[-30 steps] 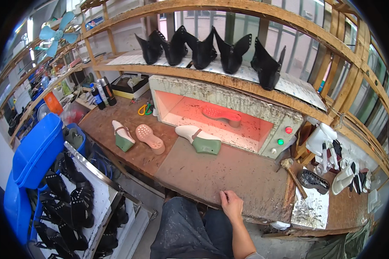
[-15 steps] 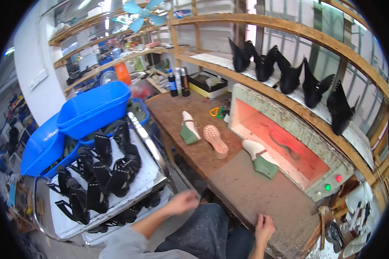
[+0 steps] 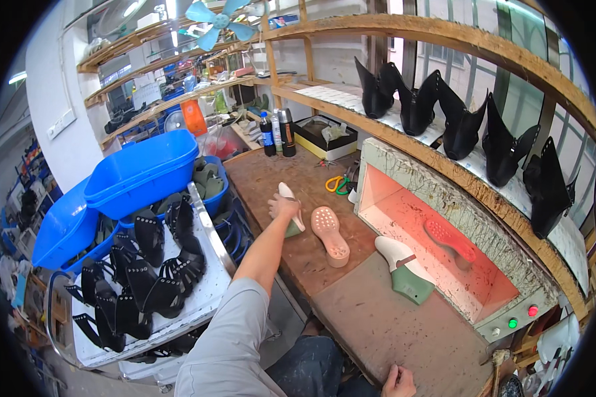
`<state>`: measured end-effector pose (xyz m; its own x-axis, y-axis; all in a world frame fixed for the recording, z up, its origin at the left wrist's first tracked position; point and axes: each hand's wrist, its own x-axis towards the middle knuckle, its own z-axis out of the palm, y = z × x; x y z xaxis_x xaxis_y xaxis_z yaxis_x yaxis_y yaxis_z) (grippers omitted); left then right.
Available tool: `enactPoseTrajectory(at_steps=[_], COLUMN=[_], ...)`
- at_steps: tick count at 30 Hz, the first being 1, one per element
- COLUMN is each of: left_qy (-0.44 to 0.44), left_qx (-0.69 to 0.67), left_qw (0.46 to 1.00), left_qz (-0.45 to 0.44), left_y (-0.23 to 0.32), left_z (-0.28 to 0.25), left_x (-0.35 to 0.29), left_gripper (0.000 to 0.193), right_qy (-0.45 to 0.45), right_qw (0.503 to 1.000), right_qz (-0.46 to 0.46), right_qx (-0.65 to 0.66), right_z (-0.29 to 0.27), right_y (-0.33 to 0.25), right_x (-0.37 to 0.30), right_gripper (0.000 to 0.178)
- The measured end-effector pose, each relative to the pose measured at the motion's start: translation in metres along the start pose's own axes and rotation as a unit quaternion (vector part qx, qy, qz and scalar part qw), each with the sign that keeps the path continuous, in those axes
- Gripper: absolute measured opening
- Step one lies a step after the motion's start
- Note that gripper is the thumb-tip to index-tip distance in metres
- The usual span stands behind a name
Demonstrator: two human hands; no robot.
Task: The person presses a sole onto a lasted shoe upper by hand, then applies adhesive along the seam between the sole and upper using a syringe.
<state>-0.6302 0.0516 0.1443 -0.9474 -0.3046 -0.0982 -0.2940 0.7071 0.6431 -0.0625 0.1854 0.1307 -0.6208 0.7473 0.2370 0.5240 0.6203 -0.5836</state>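
My left hand (image 3: pixel 283 206) reaches across the bench with its fingers around a green shoe last (image 3: pixel 294 228) that has a cream front part. The hand covers much of it. Just right of that lies a pale pink shoe sole (image 3: pixel 330 235), its studded, holed side up. A second green shoe last (image 3: pixel 412 283), with a cream toe and a brown band, rests on its side in front of the heater box. At the near edge of the bench my right hand (image 3: pixel 398 382) has its fingers curled in, with nothing visible in them.
A heater box (image 3: pixel 404 155) glows red with another sole (image 3: pixel 450 239) inside. Black shoe uppers (image 3: pixel 460 126) stand on the shelf above. Left of the bench, a white tray (image 3: pixel 208 298) holds several black uppers beside blue tubs (image 3: pixel 142 175). Bottles (image 3: pixel 267 132) and scissors (image 3: pixel 336 184) sit farther back.
My left hand has moved from near my lap forward onto the left shoe last and closed around it. My right hand stays by the near bench edge, slightly lower in view.
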Motion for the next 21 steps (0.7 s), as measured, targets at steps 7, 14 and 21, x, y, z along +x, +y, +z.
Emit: enactPoseTrajectory(at_steps=[7,14,21], left_qy=[-0.008,-0.099,-0.237], left_qx=[-0.132,-0.586,-0.619], left_qw=[0.990,0.783,0.710], left_qz=[-0.042,0.184,0.237], left_y=[-0.018,0.012,-0.007], left_z=[-0.012,-0.064,-0.082], left_x=[-0.005,-0.168,-0.382], left_gripper=[0.094,0.063,0.074], right_qy=[-0.035,0.071,0.061], right_qw=[0.999,0.940,0.873], right_qz=[0.028,0.065,-0.142], right_qx=[0.022,0.327,0.462], right_z=[-0.008,0.043,0.004], right_y=[-0.007,0.030,-0.087], right_x=[0.001,0.008,0.017], right_gripper=[0.028,0.027,0.070])
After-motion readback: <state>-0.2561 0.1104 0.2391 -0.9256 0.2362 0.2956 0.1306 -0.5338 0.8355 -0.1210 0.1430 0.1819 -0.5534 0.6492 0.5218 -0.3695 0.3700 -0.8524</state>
